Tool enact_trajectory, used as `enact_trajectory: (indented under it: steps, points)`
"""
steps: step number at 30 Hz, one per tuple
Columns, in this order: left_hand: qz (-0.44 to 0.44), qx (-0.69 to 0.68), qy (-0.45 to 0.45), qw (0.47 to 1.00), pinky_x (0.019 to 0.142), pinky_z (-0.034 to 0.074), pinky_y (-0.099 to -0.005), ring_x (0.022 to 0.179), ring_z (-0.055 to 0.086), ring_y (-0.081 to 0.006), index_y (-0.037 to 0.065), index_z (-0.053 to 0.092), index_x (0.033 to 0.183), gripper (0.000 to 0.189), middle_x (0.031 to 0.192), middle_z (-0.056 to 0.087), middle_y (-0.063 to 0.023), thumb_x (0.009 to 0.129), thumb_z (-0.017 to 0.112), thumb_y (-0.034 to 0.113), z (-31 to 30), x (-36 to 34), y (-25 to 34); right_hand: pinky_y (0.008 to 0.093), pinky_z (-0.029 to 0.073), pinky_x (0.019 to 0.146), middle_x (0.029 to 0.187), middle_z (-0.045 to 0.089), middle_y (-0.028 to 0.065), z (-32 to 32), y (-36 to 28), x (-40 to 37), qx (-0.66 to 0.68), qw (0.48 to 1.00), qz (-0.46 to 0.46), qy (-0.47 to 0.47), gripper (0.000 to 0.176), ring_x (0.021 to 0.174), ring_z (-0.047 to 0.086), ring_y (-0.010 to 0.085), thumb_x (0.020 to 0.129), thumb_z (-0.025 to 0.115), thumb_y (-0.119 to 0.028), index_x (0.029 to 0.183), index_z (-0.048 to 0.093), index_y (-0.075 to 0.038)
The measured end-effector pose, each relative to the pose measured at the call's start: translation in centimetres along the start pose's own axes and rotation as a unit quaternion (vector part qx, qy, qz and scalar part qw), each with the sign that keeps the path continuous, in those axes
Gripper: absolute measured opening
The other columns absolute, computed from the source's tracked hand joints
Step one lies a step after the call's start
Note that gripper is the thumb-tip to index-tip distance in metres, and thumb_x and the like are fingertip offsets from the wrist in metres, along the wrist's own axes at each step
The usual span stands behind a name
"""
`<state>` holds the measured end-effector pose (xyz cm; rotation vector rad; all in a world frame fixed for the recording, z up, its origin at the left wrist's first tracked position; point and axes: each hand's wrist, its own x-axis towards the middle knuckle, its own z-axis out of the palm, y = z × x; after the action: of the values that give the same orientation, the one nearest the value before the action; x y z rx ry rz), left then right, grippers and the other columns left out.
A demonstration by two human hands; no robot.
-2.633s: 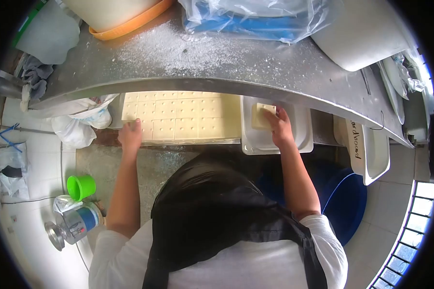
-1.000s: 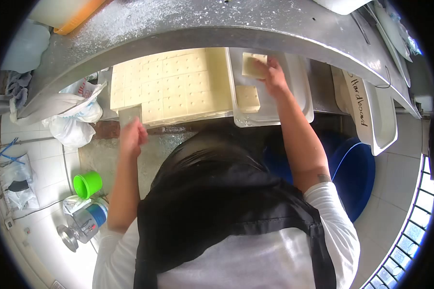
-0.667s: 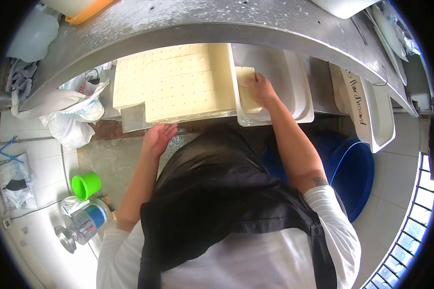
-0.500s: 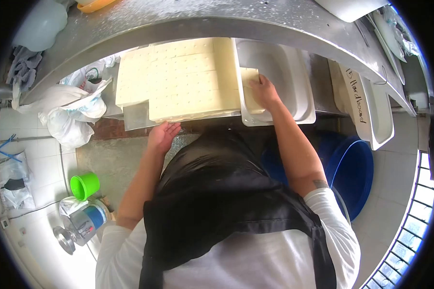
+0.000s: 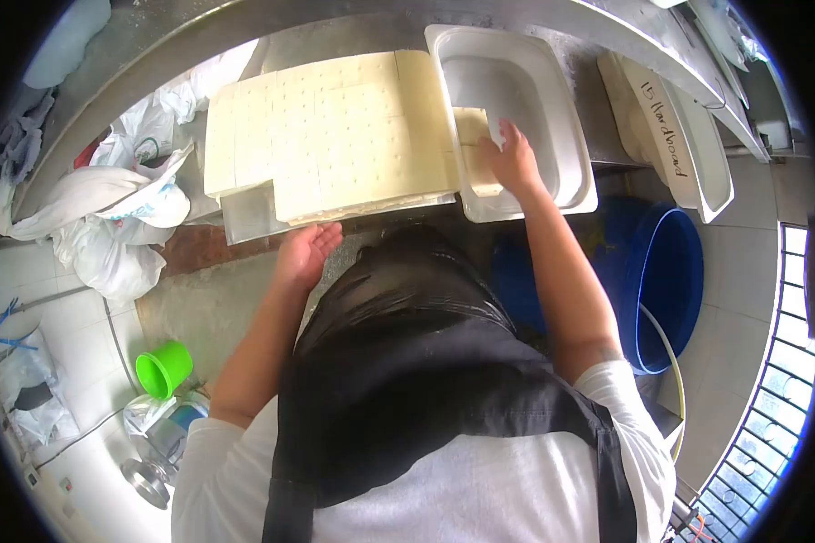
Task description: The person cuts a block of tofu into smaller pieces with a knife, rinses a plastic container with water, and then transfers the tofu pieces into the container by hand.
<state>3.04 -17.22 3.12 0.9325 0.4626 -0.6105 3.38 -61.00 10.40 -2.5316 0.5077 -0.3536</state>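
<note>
A large pale yellow slab [image 5: 344,127], scored into blocks and dotted with small marks, lies on a metal tray [image 5: 249,215] whose bare corner shows at front left. Right of it stands a white tub [image 5: 566,118]. Two pale yellow blocks [image 5: 471,136] sit inside along the tub's left wall. Over the tub, my right hand [image 5: 513,161] is beside these blocks, fingers apart and holding nothing. My left hand [image 5: 308,253] rests palm up by the slab's front edge, fingers extended, with nothing in it.
White plastic bags [image 5: 109,258] hang at the left. A second white tub [image 5: 666,136] with handwriting stands at the right. Below it is a blue barrel [image 5: 670,290] with a hose. A green bucket [image 5: 165,369] is on the floor. A metal shelf edge [image 5: 272,14] crosses above.
My right hand has let go of the blocks in the tub and moved slightly right, its fingers opening. My left hand has stayed near the slab's front edge. The camera view has shifted.
</note>
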Motion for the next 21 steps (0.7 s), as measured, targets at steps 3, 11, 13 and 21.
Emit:
enact_trajectory:
  steps: [3,11,13,21]
  points:
    - [-0.075,0.087,-0.03,0.993,0.09,0.061,-0.0474,0.105,0.071,-0.0317,-0.003,0.055,0.127,0.026,0.12,0.069,-0.0196,0.107,0.057,0.015,-0.7,-1.1,-0.3,0.0506,0.05,0.107,0.133,0.063,0.0321,-3.2,-4.5,-4.1,0.072,0.995,-0.002,-0.069,0.065,0.125,0.062,0.0458,0.094,0.074,-0.033,0.144,0.055,0.004]
    - [-0.035,0.182,0.114,0.976,0.078,0.058,-0.0435,0.093,0.07,-0.0265,0.008,0.058,0.118,0.028,0.106,0.068,-0.0118,0.102,0.065,0.029,-1.7,-4.8,-1.0,0.049,0.046,0.112,0.137,0.062,0.0261,-5.0,-5.7,-10.2,-0.099,0.967,-0.175,-0.159,0.08,0.134,0.055,0.0411,0.093,0.075,-0.04,0.152,0.046,0.004]
    - [-0.022,0.173,0.107,0.979,0.076,0.058,-0.0439,0.089,0.069,-0.026,0.01,0.059,0.116,0.026,0.102,0.068,-0.0105,0.102,0.065,0.031,-2.1,-4.2,-1.3,0.0494,0.049,0.106,0.137,0.062,0.0238,-4.8,-5.1,-9.9,-0.123,0.958,-0.193,-0.17,0.079,0.128,0.057,0.0395,0.093,0.074,-0.038,0.153,0.044,0.005]
    - [-0.043,0.209,0.055,0.975,0.076,0.06,-0.047,0.087,0.071,-0.0269,0.008,0.062,0.117,0.025,0.098,0.071,-0.0111,0.102,0.065,0.028,7.6,-3.6,-2.1,0.0471,0.055,0.101,0.128,0.068,0.0227,-12.6,-3.8,-7.8,0.094,0.971,-0.219,-0.016,0.057,0.117,0.067,0.0395,0.093,0.078,-0.034,0.136,0.063,0.001]
